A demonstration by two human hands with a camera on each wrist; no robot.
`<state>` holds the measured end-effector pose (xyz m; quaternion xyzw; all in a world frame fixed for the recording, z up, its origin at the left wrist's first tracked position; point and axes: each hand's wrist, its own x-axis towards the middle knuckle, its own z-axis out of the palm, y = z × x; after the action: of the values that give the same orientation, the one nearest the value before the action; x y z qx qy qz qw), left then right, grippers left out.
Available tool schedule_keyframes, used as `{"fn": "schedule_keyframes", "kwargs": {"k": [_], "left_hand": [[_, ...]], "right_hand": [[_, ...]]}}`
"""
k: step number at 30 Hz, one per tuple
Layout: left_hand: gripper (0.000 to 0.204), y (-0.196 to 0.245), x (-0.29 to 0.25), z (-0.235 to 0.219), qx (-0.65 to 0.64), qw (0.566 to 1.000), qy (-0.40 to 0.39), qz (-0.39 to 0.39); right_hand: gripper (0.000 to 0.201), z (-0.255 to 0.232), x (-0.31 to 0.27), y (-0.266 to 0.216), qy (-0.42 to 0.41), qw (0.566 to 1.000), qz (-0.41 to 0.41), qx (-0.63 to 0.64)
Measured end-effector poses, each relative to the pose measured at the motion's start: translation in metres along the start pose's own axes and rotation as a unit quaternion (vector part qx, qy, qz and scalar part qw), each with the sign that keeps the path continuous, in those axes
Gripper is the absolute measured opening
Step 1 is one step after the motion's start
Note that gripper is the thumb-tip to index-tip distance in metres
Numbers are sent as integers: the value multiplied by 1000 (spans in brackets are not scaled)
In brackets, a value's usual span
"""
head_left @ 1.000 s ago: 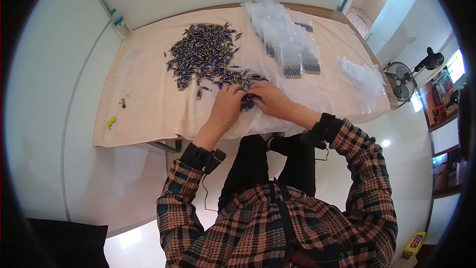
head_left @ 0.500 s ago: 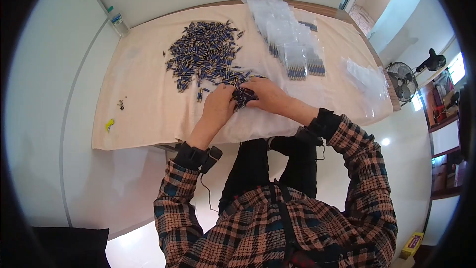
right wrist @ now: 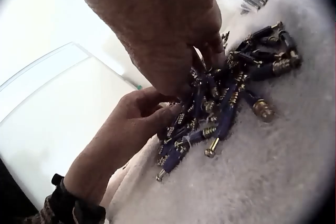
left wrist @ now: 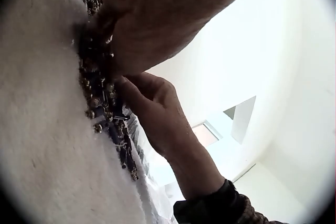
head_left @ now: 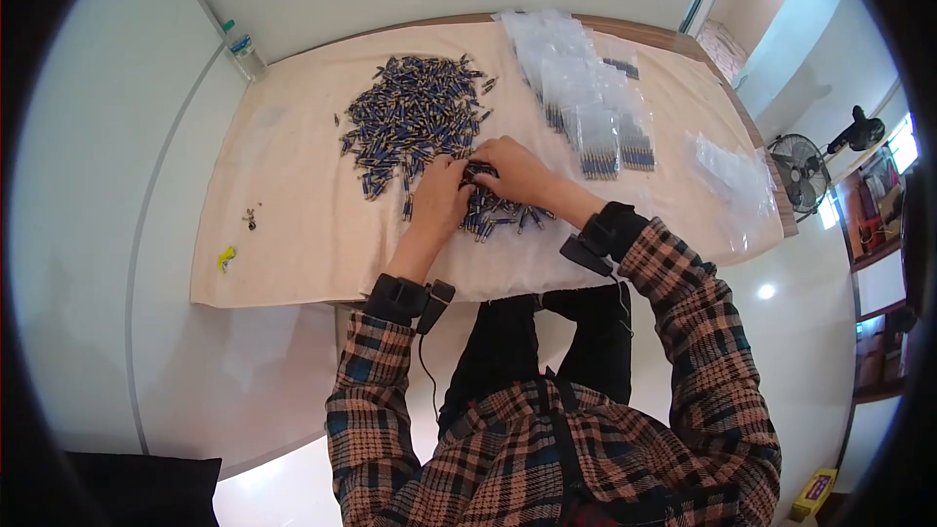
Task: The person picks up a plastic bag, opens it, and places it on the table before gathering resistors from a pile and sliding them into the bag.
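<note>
Well off to the left of both hands, on a cream soft-looking cloth (head_left: pixel 303 166) over a wood-edged table (head_left: pixel 673 37), there's a small bright-yellow item (head_left: pixel 226 258), too small to ID, & a few tiny brownish bits (head_left: pixel 252 222) just beyond it. Clear plastic bottle w/ green cap (head_left: pixel 243 51) stands farther off, same side. Next, beyond the left hand, a big loose heap of dark-blue slim cylindrical parts w/ brass-coloured ends (head_left: pixel 415 112). Left hand (head_left: pixel 442 193), black strap (head_left: pixel 395 300) & brown-black plaid sleeve (head_left: pixel 371 400) behind it, is at the near edge of the heap, fingers in among parts; can't tell if it grips any, fingertips hidden. Smaller pile of same parts (head_left: pixel 498 213) lies btwn the hands & on the near side of the right one, pcs pointing every way. Right hand (head_left: pixel 515 171) is close beside the left, fingers bent down into the parts too; grip hidden, can't tell. To its right, overlapping clear plastic bags w/ rows of blue-and-brass parts (head_left: pixel 590 117); farther right, a flat batch of clear plastic bags (head_left: pixel 732 176), well apart from both hands. Past those, a black wire-caged fan (head_left: pixel 800 171)
</note>
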<state>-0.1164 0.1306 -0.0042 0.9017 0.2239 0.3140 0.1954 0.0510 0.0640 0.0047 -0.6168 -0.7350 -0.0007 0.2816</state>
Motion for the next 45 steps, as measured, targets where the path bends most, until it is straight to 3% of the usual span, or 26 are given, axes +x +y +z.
{"fn": "schedule_keyframes", "kwargs": {"k": [2, 5, 10, 13, 21, 25, 30, 33, 34, 42, 45], "left_hand": [[36, 4, -5, 5, -5, 1000, -9, 9], [33, 8, -7, 10, -37, 998, -27, 54], [31, 31, -13, 15, -55, 994, -55, 81], [30, 43, -16, 15, -70, 987, -67, 128], [22, 57, -30, 10, -71, 987, -68, 124], [28, 56, -34, 4, -55, 984, -50, 163], [28, 60, -36, 1, -17, 984, -49, 168], [28, 52, -29, 8, -9, 986, -57, 159], [28, 48, -28, 9, -10, 986, -58, 158], [29, 28, -16, 5, 31, 993, -50, 103], [32, 20, -11, 8, 49, 996, -19, 68]], "right_hand": [[25, -3, -12, -2, -36, 999, -4, -1], [21, -14, -31, -2, 9, 999, -45, 27], [17, -27, -63, -14, 17, 999, -12, 50], [21, -31, -78, -19, 34, 998, -11, 50], [41, -45, -102, -49, 38, 986, 29, 158], [45, -43, -117, -58, 52, 993, -4, 104], [43, -47, -126, -68, 72, 996, -29, 47], [43, -38, -123, -64, -33, 997, 46, 55], [43, -35, -122, -61, -34, 997, 46, 56], [31, -31, -91, -28, 68, 984, 39, 161], [27, -34, -77, -19, 40, 972, 141, 184]]}}
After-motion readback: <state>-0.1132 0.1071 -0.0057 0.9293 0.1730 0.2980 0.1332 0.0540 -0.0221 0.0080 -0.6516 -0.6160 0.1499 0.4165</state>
